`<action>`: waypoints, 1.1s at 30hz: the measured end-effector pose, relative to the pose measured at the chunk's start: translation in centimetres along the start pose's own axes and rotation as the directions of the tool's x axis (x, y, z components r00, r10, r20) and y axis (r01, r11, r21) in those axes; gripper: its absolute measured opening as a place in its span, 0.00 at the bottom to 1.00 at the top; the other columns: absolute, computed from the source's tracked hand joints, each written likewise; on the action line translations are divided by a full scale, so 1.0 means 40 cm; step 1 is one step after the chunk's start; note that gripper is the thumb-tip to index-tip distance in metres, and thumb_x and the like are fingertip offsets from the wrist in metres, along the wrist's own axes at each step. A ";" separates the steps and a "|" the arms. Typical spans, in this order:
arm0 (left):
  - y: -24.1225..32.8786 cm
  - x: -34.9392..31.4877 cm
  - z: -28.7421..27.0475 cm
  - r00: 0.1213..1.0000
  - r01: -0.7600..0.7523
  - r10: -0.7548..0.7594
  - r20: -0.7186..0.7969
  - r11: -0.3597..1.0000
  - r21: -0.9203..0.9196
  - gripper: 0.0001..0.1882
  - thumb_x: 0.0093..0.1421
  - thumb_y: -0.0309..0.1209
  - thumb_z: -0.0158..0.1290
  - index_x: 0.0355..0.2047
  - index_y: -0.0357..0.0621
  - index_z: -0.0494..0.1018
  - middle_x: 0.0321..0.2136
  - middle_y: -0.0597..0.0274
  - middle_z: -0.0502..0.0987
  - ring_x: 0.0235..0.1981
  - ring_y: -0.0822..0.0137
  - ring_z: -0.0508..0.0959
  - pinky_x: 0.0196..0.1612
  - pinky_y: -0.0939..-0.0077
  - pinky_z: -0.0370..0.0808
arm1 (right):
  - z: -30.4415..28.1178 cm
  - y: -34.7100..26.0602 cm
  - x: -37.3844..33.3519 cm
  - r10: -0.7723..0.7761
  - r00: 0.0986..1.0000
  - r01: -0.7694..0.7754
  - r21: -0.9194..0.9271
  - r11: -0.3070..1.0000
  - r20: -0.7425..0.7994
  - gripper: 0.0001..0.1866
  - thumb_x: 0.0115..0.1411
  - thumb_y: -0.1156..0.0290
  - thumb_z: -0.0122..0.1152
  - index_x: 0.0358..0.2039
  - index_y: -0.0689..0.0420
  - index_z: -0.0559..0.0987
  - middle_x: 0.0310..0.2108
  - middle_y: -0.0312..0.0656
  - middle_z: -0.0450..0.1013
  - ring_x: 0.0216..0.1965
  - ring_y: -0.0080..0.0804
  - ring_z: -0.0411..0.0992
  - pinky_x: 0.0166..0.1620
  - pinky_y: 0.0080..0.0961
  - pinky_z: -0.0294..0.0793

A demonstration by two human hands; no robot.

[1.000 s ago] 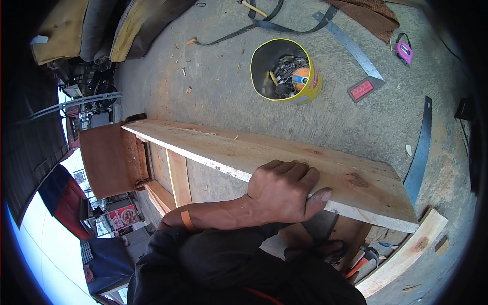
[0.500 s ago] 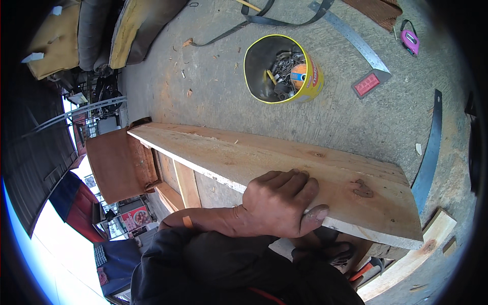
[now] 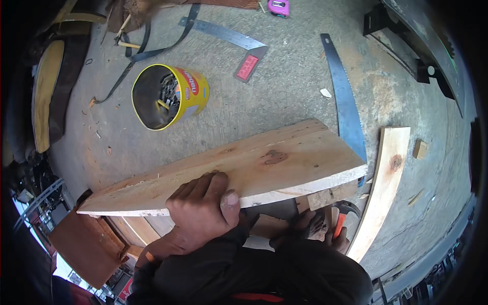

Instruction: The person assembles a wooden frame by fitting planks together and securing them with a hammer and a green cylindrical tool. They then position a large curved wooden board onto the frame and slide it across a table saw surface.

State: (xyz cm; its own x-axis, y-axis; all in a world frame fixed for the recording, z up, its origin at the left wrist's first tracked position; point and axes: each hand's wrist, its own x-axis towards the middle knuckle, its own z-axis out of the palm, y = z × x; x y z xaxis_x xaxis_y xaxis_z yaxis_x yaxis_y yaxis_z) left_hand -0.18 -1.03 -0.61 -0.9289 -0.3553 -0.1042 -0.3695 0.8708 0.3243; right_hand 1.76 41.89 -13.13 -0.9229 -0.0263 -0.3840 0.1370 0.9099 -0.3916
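Note:
A wide wooden board with a dark knot slants across in front of me, raised along its near edge. My left hand is closed over that edge, thumb on the near side and fingers on the upper face. Low on the right, partly hidden beside my knee, my right hand is closed on an orange-handled tool that looks like a hammer, with a dark curved head. My bare foot shows under the board, beside a short wood block.
A yellow bucket of metal bits stands beyond the board. A try square, a handsaw blade, a pink tape measure and a narrow plank lie on the concrete. A brown wooden piece is at lower left.
The view has turned right, so the bucket and board appear further left. My right hand and the orange-handled tool now show more plainly. My left hand keeps its grip on the board.

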 end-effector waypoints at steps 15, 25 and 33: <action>0.015 0.061 -0.064 0.919 -0.063 0.086 0.385 0.995 -0.072 0.24 0.57 0.40 0.64 0.49 0.39 0.76 0.41 0.46 0.79 0.41 0.43 0.81 0.42 0.54 0.79 | 0.034 -0.006 -0.040 -0.023 0.994 0.031 0.073 0.997 -0.107 0.11 0.57 0.72 0.64 0.27 0.55 0.68 0.11 0.43 0.67 0.12 0.44 0.73 0.19 0.38 0.70; 0.008 0.120 -0.060 0.830 -0.055 0.148 0.538 0.981 -0.185 0.32 0.45 0.27 0.70 0.52 0.34 0.76 0.41 0.44 0.77 0.42 0.44 0.81 0.46 0.57 0.79 | 0.021 -0.027 -0.028 -0.026 0.995 0.030 0.049 0.998 -0.094 0.11 0.54 0.72 0.66 0.27 0.57 0.70 0.13 0.44 0.63 0.11 0.50 0.67 0.17 0.41 0.64; 0.014 0.117 -0.050 0.841 -0.061 0.156 0.518 0.978 -0.197 0.29 0.48 0.26 0.68 0.52 0.33 0.76 0.37 0.42 0.77 0.39 0.43 0.81 0.42 0.56 0.77 | -0.018 -0.052 -0.006 -0.119 0.993 0.120 0.026 0.992 -0.009 0.10 0.55 0.71 0.66 0.29 0.59 0.72 0.14 0.47 0.68 0.14 0.49 0.73 0.19 0.41 0.71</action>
State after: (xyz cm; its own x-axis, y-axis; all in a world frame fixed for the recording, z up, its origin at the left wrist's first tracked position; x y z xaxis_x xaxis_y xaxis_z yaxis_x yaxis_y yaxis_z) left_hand -4.69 -2.90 0.97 -0.8516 0.0135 -0.5240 -0.3005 0.8066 0.5090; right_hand 1.44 40.32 -11.62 -0.9359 -0.1309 -0.3270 0.0350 0.8891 -0.4563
